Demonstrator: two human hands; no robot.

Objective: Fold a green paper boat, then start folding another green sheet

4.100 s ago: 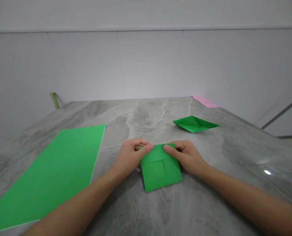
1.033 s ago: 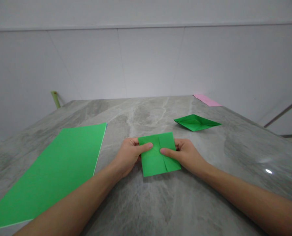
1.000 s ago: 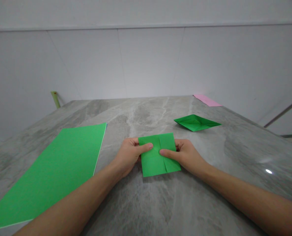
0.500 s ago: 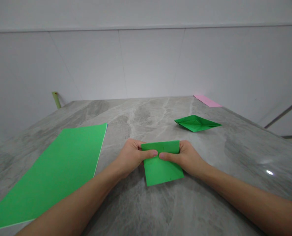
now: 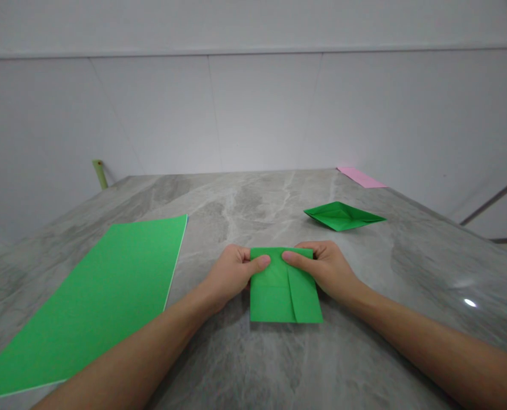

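Observation:
Between my two hands is a folded piece of green paper, roughly square, with a vertical flap edge and creases on the side facing me. My left hand pinches its upper left part, thumb on the front and fingers behind. At the upper right, my right hand grips it the same way, its thumb lying near the top edge. Both hands' fingers are partly hidden behind the paper. Beyond my right hand, a green paper boat with pointed ends rests on the table.
A stack of green paper sheets lies on the left of the grey marble-patterned table. Pink paper is at the far right corner by the white wall. A light-green object stands beyond the far left edge.
The folded paper now shows a face with a vertical flap edge, where a horizontal band ran across its top before. My thumbs have moved slightly apart and upward.

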